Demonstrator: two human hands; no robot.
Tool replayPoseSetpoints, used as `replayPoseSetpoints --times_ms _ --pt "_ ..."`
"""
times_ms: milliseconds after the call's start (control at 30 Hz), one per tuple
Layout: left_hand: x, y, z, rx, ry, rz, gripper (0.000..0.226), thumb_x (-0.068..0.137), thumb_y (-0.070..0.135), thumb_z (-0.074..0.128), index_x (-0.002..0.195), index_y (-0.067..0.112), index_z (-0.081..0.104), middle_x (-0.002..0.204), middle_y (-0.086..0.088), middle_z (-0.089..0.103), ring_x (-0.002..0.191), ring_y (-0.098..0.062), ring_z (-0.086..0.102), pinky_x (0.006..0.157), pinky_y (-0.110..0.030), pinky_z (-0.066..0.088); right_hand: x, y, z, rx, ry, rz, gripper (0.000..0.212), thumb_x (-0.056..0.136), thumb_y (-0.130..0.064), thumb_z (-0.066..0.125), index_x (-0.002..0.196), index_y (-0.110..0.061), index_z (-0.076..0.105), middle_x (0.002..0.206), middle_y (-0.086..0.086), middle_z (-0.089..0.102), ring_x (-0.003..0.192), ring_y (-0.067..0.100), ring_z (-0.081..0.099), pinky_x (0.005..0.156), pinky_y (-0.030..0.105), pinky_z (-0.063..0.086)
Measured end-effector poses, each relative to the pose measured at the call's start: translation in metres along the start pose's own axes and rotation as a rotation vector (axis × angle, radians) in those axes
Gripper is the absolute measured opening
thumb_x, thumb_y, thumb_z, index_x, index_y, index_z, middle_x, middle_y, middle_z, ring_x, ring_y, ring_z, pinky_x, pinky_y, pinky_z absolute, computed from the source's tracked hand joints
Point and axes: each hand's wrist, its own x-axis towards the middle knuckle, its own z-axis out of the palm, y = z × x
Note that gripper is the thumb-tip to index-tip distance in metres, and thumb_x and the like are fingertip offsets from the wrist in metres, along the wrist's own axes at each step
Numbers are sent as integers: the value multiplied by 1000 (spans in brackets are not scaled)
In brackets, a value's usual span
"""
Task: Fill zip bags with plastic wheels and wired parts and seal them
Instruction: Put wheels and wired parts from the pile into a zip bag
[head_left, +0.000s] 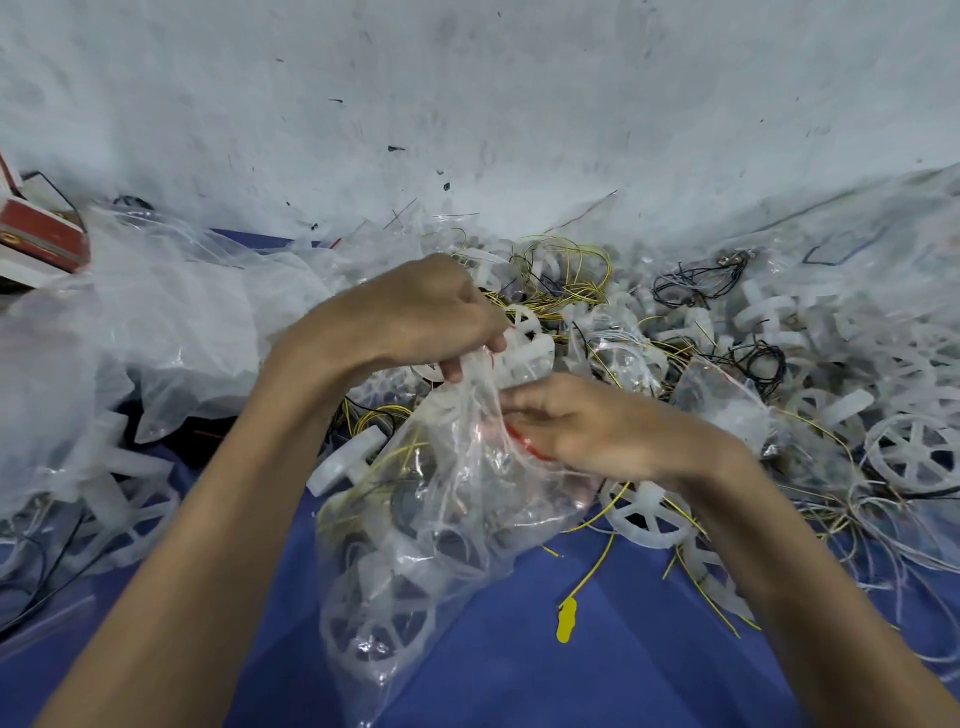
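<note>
L hand (415, 317) pinches zip bag (415, 545) mouth, R hand (571, 426) pinches red zip strip (525, 445); bag hangs below both, lengthwise twd me.

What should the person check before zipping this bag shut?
1. Left hand grips the zip bag at its mouth: ok.
2. Right hand pinches the red zip strip: ok.
3. Wheels in the bag's bottom: ok.
4. Wired part inside: cannot tell; yellow wires show through the plastic, maybe behind it.
5. Mouth free of parts: cannot tell; a wheel sits by the left fingers.
6. Zip closed: not ok, mouth bunched open.
</note>
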Motion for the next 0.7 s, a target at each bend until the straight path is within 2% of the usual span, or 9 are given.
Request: replayPoseSetpoints --times_ms 67,133,200,233,300,367,467,567,700 --pt "-2 -1 -3 -67 -38 42 21 83 20 56 83 11 74 80 -12 70 45 1 52 70 -25 40 -5 0 -5 250 -19 -61 25 96 -27 46 109 -11 60 98 17 67 90 24 64 85 37 50" --pt "-2 -2 -4 -124 -53 75 31 71 22 62 90 -1 72 85 -19 67 56 -10 54 56 -20 43 -9 3 -11 434 -89 -22 47 85 -55 35 112 -24 58 99 -8 69 97 9 65 86 21 51" --pt "5 -1 -3 -182 -110 10 38 71 19 62 97 -9 66 82 -18 65 57 -19 56 49 -16 45 -11 4 -12 297 -209 38 62 72 -76 19 111 -44 56 109 -29 62 108 -10 54 99 17 39" --pt "7 -1 -2 -185 -148 -52 30 79 15 61 97 -8 66 74 -14 64 53 -19 57 46 -14 45 -11 3 -12 152 -263 25 58 69 -81 19 99 -50 57 102 -36 60 103 -16 53 98 16 36" --pt "10 -7 -5 -108 -202 -62 21 81 18 63 96 4 68 60 -4 63 51 -11 60 49 -14 45 -10 3 -10 -156 -305 -17 47 76 -75 36 68 -33 56 65 -28 56 64 -14 52 70 5 37" --pt "11 -21 -10 27 -272 94 24 75 29 60 93 18 71 74 -4 66 70 -10 61 64 -19 44 -13 8 -14 -231 -237 -74 43 85 -55 50 58 -21 46 49 -14 44 46 -1 42 48 10 33" --pt "11 -35 -5 148 -276 199 13 93 30 57 86 23 65 88 -3 64 84 -12 57 74 -20 42 -17 12 -27 20 -64 -140 29 84 -42 53 70 -18 61 57 -10 53 55 -1 47 57 16 36" --pt "13 -36 -5 69 -118 307 22 88 39 50 78 21 57 86 -1 56 81 -9 54 73 -24 43 -25 21 -43 233 90 -277 22 86 -15 60 69 -24 70 59 -14 62 56 -6 54 57 11 42" --pt "4 -30 -25 -297 108 620 24 94 44 45 82 43 66 103 4 61 98 -3 58 86 -22 46 -27 36 -62 529 371 -400 10 77 -28 69 69 -24 71 62 -15 62 59 -2 57 59 11 45"
